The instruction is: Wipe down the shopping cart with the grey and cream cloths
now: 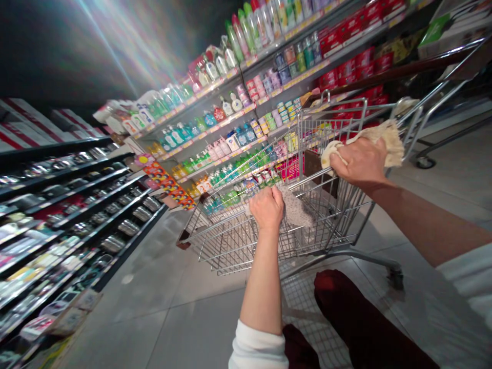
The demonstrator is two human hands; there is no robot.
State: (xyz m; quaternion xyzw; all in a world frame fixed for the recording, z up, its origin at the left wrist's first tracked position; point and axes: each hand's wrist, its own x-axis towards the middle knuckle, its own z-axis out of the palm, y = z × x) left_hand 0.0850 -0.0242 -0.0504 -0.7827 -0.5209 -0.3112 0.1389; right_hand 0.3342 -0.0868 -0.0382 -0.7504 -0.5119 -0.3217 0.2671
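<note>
A wire shopping cart (230, 241) stands in front of me, seen tilted in the head view. My left hand (267, 207) is closed on a pale speckled cloth (298, 207) at the cart's near top rail; the cloth hangs over the wires. Farther right, my right hand (361, 156) is wrapped round a cream cloth (392, 143), pressed to the rail near the cart's child-seat end. The cream cloth sticks out on both sides of the fist. Both palms are hidden.
Shelves of bottles and jars (238, 136) rise behind the cart. Metalware shelves (115, 241) run along the left. Another cart's metal frame (457, 77) reaches in at the upper right. Grey floor tiles (192, 328) and my dark-clothed legs (357, 318) show below.
</note>
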